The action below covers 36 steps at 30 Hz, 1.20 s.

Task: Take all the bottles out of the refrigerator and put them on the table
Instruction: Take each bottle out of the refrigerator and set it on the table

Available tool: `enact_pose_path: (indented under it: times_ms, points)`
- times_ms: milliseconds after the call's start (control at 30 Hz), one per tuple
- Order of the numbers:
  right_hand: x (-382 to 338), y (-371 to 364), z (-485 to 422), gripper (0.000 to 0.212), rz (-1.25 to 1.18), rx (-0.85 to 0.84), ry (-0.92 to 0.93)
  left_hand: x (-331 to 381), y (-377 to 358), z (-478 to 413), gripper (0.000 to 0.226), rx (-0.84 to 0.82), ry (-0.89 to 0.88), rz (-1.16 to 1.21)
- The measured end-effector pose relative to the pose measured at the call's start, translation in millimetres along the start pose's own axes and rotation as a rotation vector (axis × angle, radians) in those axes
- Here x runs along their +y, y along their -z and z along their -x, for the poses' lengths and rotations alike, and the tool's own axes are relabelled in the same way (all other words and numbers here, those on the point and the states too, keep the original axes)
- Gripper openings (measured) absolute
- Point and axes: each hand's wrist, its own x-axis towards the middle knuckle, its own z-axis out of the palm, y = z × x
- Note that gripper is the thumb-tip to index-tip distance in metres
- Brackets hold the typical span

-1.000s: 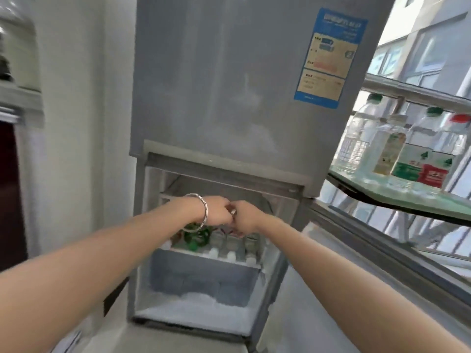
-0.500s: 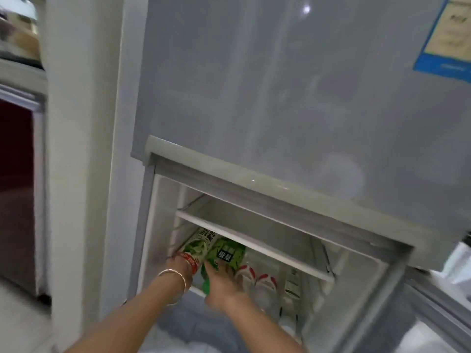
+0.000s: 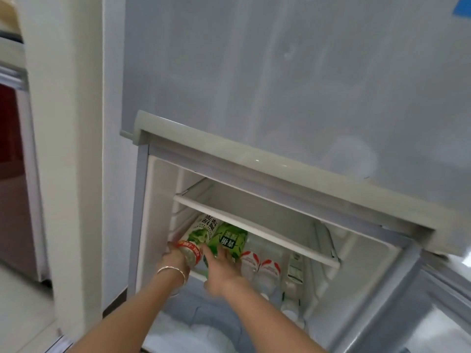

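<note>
The refrigerator [image 3: 293, 72] has its lower compartment open. Several bottles lie on their sides on the lower shelf. My left hand [image 3: 175, 258], with a bangle at the wrist, grips the neck end of a bottle with a white-and-green label and a red band [image 3: 201, 233] at the far left. Beside it my right hand [image 3: 220, 266] rests on a green-labelled bottle [image 3: 229, 239], fingers around its near end. To the right lie two clear bottles with red-and-white labels [image 3: 260, 266] and a clear bottle with a white-and-green label [image 3: 294, 270].
A white shelf [image 3: 254, 230] crosses the compartment just above the bottles. A frosted drawer [image 3: 209, 324] sits below them. The open door's edge [image 3: 433, 289] is at the right, a white wall [image 3: 63, 149] and a dark red cabinet [image 3: 12, 174] at the left.
Both hands went from meeting in front of the compartment down onto the two leftmost bottles. The view moved closer and left, so the table with bottles is out of sight.
</note>
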Motion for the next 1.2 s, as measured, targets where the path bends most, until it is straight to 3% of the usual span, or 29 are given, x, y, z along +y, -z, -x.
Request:
enact_pose_path:
  times_ms: [133,367,567,700,833,1000,1133,1200]
  points:
    - [-1.5,8.7,21.7,0.103,-0.045,0.018,-0.031,6.3,25.3,29.3,0.071,0.001,-0.205,-0.064]
    - [-16.8,26.1,66.3,0.112,-0.154,0.057,-0.076,28.5,103.0,81.7,0.038,0.163,-0.447,-0.360]
    - [-40.4,58.8,129.4,0.129,-0.447,0.077,-0.082,48.8,162.9,143.1,0.034,0.298,-0.666,-0.333]
    - [-48.0,92.4,181.9,0.104,-0.578,-0.066,0.001,72.2,183.6,192.0,0.043,0.372,-0.826,-0.422]
    - [-28.8,123.1,243.1,0.061,-0.725,-0.070,-0.030,102.6,209.3,250.5,0.044,0.398,-0.947,-0.278]
    - [-9.3,180.5,318.8,0.061,-0.903,0.236,-0.017,149.3,247.6,310.4,0.049,0.419,-1.166,-0.004]
    - [15.5,231.1,372.6,0.058,-0.956,0.461,-0.012,190.5,275.5,348.8,0.058,0.175,-1.402,0.386]
    - [28.1,256.2,393.6,0.050,-0.974,0.584,-0.047,205.7,276.1,361.4,0.059,0.123,-1.416,0.520]
